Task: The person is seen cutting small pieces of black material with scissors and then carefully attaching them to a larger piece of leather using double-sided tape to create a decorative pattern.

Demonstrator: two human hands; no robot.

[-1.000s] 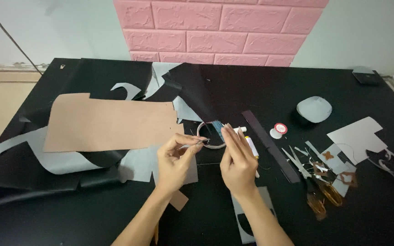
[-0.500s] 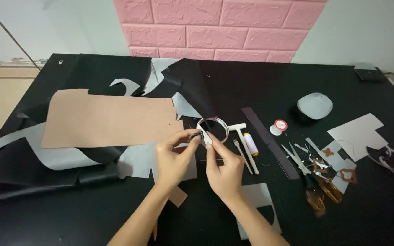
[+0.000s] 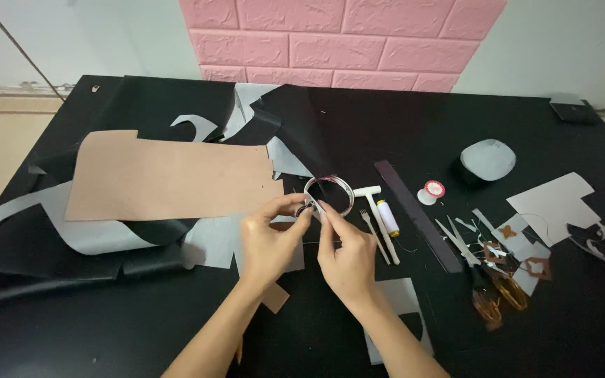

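Note:
Both hands meet over the middle of a black table [image 3: 400,133]. My left hand [image 3: 269,239] pinches the near edge of a small ring-shaped loop of strip material [image 3: 330,193], light on its rim and dark inside. My right hand [image 3: 346,252] pinches the same spot from the right, fingertips touching those of the left. The loop stands raised just above the table. What lies between the fingertips is too small to make out.
A large tan sheet [image 3: 169,178] lies left over black and grey offcuts. Right of the hands lie a white T-shaped tool [image 3: 378,213], a dark strip [image 3: 418,213], a thread spool [image 3: 430,192], scissors [image 3: 481,269], a grey pad [image 3: 488,159] and pale cut pieces [image 3: 554,203].
My hands have drawn together on the loop: the right hand moved left from beside it to pinch it with the left, and the loop now stands more upright.

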